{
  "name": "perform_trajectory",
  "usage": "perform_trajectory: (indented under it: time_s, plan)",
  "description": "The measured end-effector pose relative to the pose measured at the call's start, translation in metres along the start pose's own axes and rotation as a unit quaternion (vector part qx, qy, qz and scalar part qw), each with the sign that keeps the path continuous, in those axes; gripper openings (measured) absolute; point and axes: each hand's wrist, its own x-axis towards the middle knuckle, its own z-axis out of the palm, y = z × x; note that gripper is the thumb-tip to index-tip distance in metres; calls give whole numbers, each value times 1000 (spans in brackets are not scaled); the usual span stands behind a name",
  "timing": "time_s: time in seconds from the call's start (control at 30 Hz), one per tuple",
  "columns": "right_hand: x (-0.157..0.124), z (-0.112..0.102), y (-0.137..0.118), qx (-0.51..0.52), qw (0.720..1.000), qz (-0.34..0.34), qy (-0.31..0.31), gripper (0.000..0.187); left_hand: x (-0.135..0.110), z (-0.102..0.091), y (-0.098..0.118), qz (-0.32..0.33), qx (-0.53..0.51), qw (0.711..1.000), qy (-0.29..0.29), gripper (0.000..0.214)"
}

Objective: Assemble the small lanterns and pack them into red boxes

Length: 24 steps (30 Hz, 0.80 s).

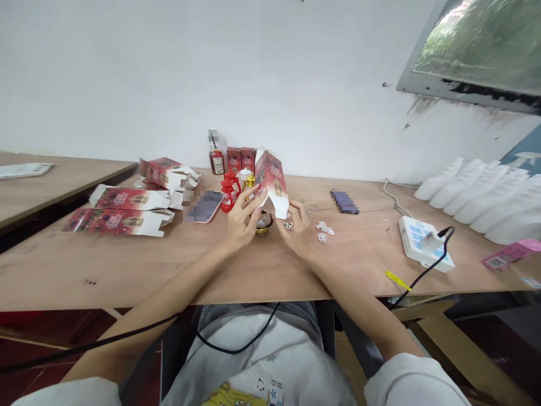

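Note:
A red printed cardboard box (273, 172) with white end flaps is held tilted above the table, its open end facing me. My left hand (244, 219) has its fingers closed on the box's left side. On the right, my right hand (298, 226) grips the lower flaps with thumb and fingers. Directly below the box stands a small lantern (262, 224) with a gold base, partly hidden by the box and my left hand. Small red lanterns (228, 194) and a gold lantern (250, 181) stand behind my left hand.
Flattened boxes (122, 220) lie at left beside a phone (205, 206). A drink bottle (217, 160) and two finished-looking red boxes (240, 159) stand by the wall. Small white pieces (324, 228), a dark phone (344, 201), a power strip (425, 242) and white foam-like shapes (477, 192) are rightward.

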Motion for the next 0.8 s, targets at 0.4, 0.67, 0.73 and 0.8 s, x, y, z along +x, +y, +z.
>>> perform_trajectory:
  time_s: [0.4, 0.67, 0.73, 0.8]
  plan:
    - [-1, 3, 9, 99, 990, 34, 99, 17, -5, 1, -5, 129, 83, 987, -45, 45]
    - [-1, 3, 10, 197, 971, 67, 116, 26, -3, 5, -11, 178, 163, 970, 0, 35]
    - [-3, 6, 13, 219, 962, 96, 131, 27, -3, 7, -13, 182, 174, 968, 6, 33]
    - [-5, 9, 14, 250, 952, 104, 142, 29, -3, 10, -13, 206, 176, 962, 21, 32]
